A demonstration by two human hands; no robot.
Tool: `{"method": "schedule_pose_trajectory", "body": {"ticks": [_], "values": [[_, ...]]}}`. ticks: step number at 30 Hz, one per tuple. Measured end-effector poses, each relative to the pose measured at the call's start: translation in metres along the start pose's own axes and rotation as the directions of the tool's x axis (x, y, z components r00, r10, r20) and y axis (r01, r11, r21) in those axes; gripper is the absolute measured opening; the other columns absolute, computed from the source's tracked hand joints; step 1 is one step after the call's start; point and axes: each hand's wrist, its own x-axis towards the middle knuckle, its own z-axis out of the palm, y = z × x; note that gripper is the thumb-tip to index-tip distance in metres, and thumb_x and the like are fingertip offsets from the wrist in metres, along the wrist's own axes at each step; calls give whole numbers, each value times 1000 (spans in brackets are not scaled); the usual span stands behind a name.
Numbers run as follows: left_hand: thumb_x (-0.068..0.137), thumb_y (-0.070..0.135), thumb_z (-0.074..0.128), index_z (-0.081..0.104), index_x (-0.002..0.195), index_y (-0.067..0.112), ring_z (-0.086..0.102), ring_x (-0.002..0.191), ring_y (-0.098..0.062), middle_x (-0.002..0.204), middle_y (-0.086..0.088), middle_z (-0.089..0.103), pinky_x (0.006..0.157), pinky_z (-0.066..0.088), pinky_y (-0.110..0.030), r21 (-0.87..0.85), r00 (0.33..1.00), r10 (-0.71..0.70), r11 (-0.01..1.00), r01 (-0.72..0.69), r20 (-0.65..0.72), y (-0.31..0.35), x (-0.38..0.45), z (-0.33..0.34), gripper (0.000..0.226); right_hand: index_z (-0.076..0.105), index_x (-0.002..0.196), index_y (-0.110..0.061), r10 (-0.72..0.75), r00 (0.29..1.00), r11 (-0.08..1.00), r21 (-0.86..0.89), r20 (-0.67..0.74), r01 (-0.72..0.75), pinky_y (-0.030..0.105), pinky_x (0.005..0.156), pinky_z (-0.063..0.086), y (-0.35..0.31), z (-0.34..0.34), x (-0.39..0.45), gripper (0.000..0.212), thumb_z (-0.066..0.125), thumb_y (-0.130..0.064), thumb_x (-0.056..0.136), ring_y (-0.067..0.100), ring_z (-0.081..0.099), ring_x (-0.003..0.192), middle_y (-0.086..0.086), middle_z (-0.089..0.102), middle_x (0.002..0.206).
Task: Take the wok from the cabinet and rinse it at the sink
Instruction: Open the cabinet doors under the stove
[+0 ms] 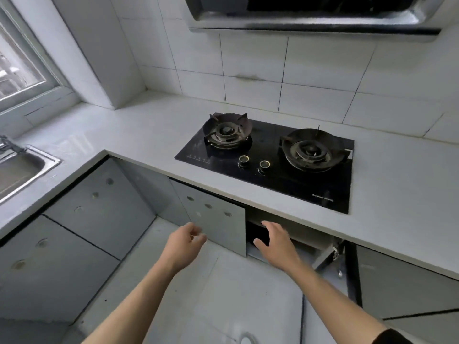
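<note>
Where the cabinet (285, 234) under the stove (268, 160) stands open, the inside is dark, and the wok cannot be made out. Something black sits in there, at 6 o'clock from the stove knobs (254, 163), but I cannot tell what it is. The right hand (275, 240) hides part of the gap; its fingers are spread wide and hold nothing. The left hand (185, 244) is at 9 o'clock from it, loosely curled, holding nothing, just in front of the shut door (218, 219). The sink (22, 170) is cut off at the left edge, at 9 o'clock from the stove. Its tap (6, 144) is barely seen.
</note>
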Motion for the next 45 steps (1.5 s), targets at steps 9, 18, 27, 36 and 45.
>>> {"method": "schedule_pose_trajectory", "body": {"ticks": [9,18,27,36,45], "values": [[93,32,57,58,120,18,58,105,-17,113,3,59,92,48,-33,35,961,141,988,-153,236,23,128,21,30,33,148,-17,140,983,983,-98,-119,-152,40,116,29,-6,-16,66,61,55,-39,95,22,29,141,2,35,153],[101,32,46,59,98,7,56,97,-28,101,-13,59,93,50,-39,-621,755,-17,557,552,656,-2,226,42,28,24,153,-20,326,938,914,-213,-119,-345,38,120,21,-30,12,106,65,52,-40,97,24,14,147,5,20,160],[98,59,35,35,142,-5,44,133,-38,141,-25,46,116,32,-46,-620,596,-188,-108,777,780,-11,268,69,78,17,155,-19,264,960,905,-318,-98,-281,37,121,19,-49,33,159,69,49,-41,98,22,10,149,2,13,163],[96,59,40,41,138,-5,51,126,-35,131,-22,52,115,34,-45,-687,642,-247,-225,691,726,-4,263,96,77,20,152,-19,265,959,893,-350,-99,-283,34,114,28,-44,41,163,72,59,-30,93,23,17,146,2,12,162],[95,59,41,39,137,-5,43,134,-39,139,-25,45,116,32,-46,-718,675,-251,-316,620,694,-12,264,115,76,17,152,-20,255,966,899,-358,-44,-254,35,113,29,-40,35,161,80,65,-22,88,24,15,145,0,10,161]]}}
